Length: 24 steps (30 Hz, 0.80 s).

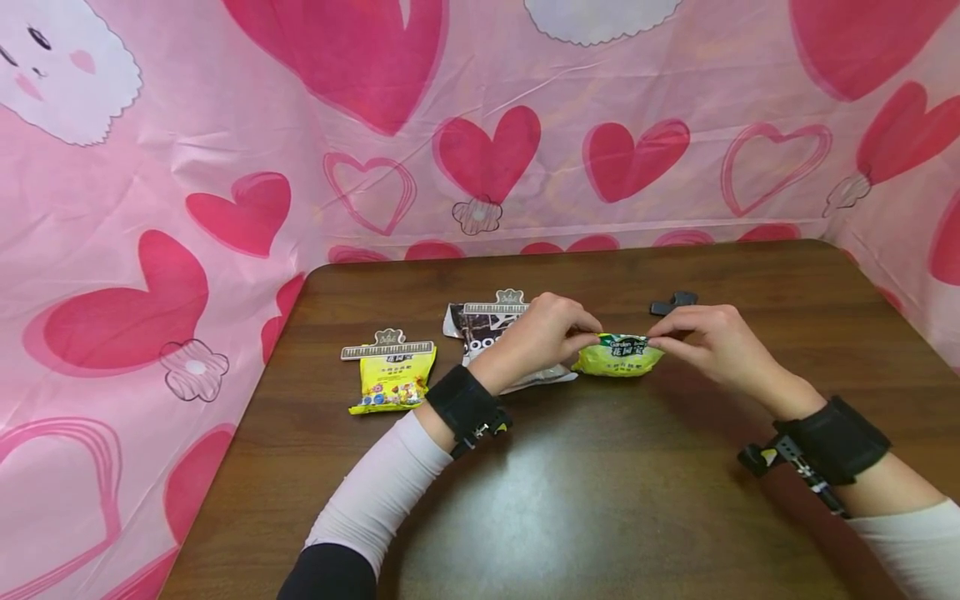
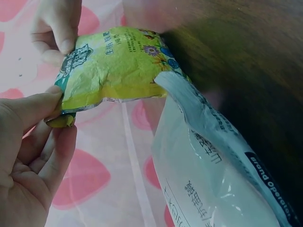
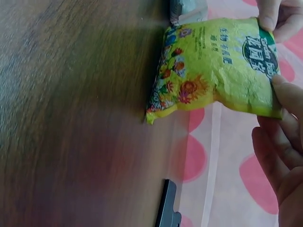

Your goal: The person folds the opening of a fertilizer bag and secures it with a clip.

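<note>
A yellow-green fertilizer packet (image 1: 619, 358) stands tilted on the table, its lower edge at the wood and its green top edge raised. At one top corner my left hand (image 1: 542, 335) pinches it between thumb and fingers. My right hand (image 1: 708, 337) pinches the opposite top corner, as the right wrist view also shows on the packet (image 3: 213, 66). Just left of it lies a black and white bag (image 1: 487, 333), partly hidden behind my left hand and wrist. A piano-key clip (image 1: 497, 308) sits across that bag's top edge.
Farther left lies another yellow packet (image 1: 393, 383) with a piano-key clip (image 1: 387, 348) on its top. Behind my right hand a black clip (image 1: 673, 302) lies on the brown table (image 1: 570, 500). Pink heart-patterned cloth (image 1: 525, 183) hangs around the table's back and left side.
</note>
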Each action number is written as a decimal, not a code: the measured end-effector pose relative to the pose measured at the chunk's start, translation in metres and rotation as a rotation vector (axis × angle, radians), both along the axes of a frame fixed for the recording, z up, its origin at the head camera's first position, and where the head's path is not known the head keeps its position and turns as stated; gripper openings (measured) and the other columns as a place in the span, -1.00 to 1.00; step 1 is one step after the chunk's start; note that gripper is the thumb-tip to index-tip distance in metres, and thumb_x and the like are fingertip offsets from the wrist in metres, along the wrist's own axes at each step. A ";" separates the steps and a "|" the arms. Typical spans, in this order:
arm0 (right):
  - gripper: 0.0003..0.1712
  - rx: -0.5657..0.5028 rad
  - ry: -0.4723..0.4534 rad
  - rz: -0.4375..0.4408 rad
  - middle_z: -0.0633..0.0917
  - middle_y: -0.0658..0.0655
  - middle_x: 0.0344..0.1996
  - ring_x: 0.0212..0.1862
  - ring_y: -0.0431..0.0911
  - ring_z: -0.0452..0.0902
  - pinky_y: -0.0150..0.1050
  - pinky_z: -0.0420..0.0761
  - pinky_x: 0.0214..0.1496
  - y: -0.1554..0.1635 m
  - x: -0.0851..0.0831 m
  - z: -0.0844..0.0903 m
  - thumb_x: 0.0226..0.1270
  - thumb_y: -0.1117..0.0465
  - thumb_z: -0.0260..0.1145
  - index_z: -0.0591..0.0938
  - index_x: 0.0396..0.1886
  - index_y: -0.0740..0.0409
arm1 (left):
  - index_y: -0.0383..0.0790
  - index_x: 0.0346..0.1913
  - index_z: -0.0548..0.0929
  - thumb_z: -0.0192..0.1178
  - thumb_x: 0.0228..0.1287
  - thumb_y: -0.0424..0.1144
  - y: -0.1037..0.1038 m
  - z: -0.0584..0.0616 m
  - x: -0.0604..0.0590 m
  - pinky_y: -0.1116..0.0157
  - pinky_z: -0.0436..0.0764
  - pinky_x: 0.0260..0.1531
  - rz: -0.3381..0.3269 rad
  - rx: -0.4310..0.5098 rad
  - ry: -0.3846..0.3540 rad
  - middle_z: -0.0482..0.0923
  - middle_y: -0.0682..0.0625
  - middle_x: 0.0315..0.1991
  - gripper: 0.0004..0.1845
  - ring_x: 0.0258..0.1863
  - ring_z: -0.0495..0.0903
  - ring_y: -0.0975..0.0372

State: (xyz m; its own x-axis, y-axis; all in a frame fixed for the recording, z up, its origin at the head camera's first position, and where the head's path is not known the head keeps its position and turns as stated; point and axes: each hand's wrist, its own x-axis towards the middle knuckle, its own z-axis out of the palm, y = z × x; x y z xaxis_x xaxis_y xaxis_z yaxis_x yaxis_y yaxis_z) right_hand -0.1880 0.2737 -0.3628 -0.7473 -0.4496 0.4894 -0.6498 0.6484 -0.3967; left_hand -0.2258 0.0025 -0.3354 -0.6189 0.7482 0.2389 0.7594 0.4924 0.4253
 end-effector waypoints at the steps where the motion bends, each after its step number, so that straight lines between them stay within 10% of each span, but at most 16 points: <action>1: -0.68 0.002 -0.005 -0.002 0.77 -0.13 -0.39 -0.31 -0.45 0.55 -0.55 0.56 -0.32 0.001 0.001 0.000 -0.06 0.42 0.57 0.78 -0.33 -0.05 | -0.06 -0.09 0.80 0.27 0.36 -0.16 0.000 0.000 0.000 0.51 0.56 -0.22 -0.002 -0.002 0.001 0.77 0.13 -0.21 -0.82 -0.26 0.66 0.43; 24: -0.71 -0.014 0.005 -0.036 0.79 -0.05 -0.44 -0.38 -0.50 0.54 -0.66 0.50 -0.33 0.006 0.006 -0.001 -0.03 0.47 0.53 0.79 -0.36 0.00 | -0.08 -0.08 0.80 0.30 0.33 -0.21 -0.004 -0.002 -0.003 0.55 0.51 -0.38 -0.014 0.014 -0.001 0.79 0.10 -0.18 -0.82 -0.38 0.66 0.47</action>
